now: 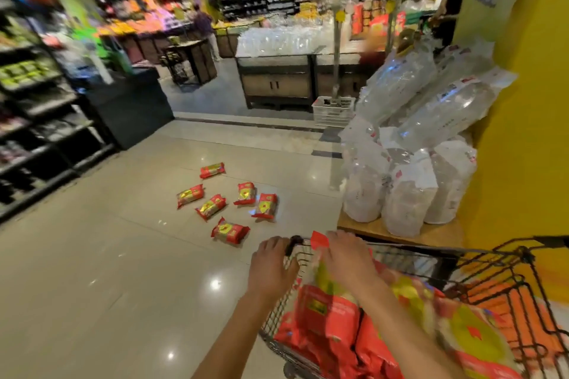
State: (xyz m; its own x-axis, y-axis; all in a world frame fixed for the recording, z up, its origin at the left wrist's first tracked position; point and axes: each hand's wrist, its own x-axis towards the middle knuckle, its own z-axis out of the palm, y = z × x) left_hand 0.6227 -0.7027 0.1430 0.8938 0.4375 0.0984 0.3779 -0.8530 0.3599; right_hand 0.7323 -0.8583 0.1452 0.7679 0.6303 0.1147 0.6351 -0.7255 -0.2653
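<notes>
Several red and gold packets (229,231) lie scattered on the shiny tiled floor ahead of me. A wire shopping cart (480,258) at the lower right holds more of the same red packets (328,320). My left hand (271,264) rests on the cart's near corner rim, fingers curled over the wire. My right hand (348,255) grips the top of a red packet (320,271) that stands upright inside the cart. This part of the view is blurred by motion.
A low wooden platform (363,226) at the right carries stacked clear and white bags (409,191) against a yellow pillar (529,132). Dark shelving (37,120) lines the left. Display tables (277,83) and a white basket (334,111) stand across the aisle. A person (206,31) stands far back.
</notes>
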